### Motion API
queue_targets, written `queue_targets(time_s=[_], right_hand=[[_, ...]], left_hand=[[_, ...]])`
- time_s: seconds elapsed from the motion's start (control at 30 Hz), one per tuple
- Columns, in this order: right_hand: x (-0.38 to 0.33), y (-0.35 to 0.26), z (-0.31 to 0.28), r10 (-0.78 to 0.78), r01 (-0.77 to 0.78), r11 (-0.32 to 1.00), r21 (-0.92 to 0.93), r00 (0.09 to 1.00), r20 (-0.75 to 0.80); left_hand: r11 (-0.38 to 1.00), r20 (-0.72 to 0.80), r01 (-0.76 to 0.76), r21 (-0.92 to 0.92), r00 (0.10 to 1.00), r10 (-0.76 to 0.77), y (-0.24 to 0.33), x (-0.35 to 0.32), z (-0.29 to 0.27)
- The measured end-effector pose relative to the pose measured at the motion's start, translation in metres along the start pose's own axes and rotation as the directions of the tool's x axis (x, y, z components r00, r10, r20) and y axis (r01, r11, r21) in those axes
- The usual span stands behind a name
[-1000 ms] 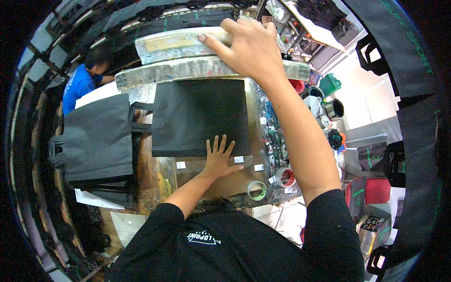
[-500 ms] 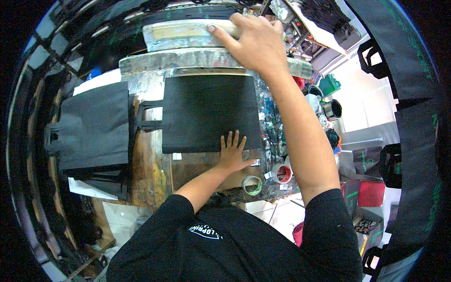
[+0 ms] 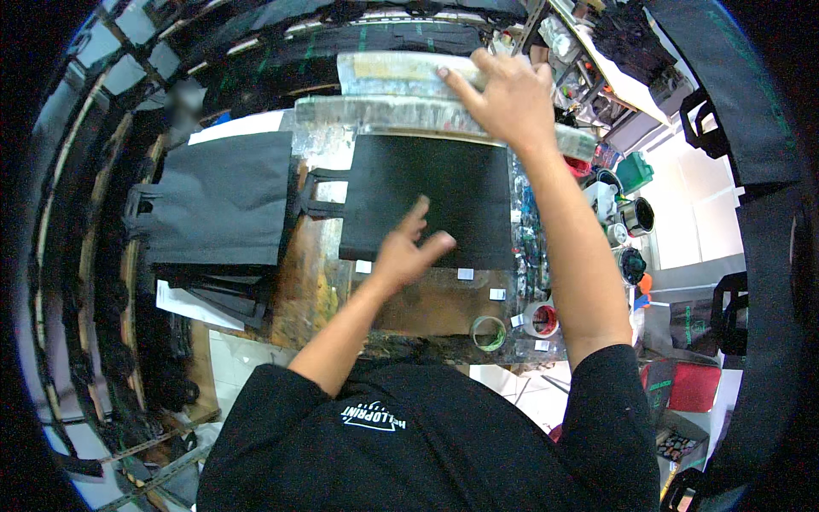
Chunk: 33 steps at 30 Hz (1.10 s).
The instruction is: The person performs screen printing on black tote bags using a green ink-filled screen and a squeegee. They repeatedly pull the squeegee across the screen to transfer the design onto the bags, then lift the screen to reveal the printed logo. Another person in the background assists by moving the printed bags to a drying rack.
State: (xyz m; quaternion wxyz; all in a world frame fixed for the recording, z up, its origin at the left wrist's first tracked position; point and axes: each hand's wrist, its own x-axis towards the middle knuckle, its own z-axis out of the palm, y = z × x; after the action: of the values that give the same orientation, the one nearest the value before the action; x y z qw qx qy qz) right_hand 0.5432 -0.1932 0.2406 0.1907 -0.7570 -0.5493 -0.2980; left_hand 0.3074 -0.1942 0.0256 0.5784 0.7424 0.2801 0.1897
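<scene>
At the near edge of the worktable (image 3: 409,311) lie two tape rolls, a greenish one (image 3: 488,333) and a red-and-white one (image 3: 541,319). Just beyond them the left hand (image 3: 408,249) is above the near edge of the black non-woven bag (image 3: 431,198), fingers spread and released, grasping nothing. The bag lies flat in the middle of the table, its handles toward the left edge. At the far edge the right hand (image 3: 505,101) presses on the printing screen frame (image 3: 409,94), fingers extended and loose. To do this well, I think the bag must stay flat and aligned with the white markers (image 3: 465,274). At the right edge stand paint cans (image 3: 636,217); their contents I cannot tell.
</scene>
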Motion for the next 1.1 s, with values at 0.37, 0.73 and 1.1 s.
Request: queue_targets(time_s=[0.37,0.73,1.1], right_hand=[[-0.203,-0.037,0.047,-0.037,-0.015,0.996,0.093,0.845,0.533],[-0.239,-0.051,0.067,-0.026,-0.103,0.988,0.114,0.617,0.786],[-0.214,-0.039,0.155,0.043,-0.067,0.997,0.035,0.886,0.462]], left_hand=[[0.456,0.066,0.297,-0.839,0.887,-0.457,-0.025,-0.085,-0.076],[0.387,0.187,0.460,-0.799,0.802,-0.567,-0.107,-0.089,-0.059],[0.398,0.187,0.492,-0.774,0.779,-0.599,-0.086,-0.082,-0.068]])
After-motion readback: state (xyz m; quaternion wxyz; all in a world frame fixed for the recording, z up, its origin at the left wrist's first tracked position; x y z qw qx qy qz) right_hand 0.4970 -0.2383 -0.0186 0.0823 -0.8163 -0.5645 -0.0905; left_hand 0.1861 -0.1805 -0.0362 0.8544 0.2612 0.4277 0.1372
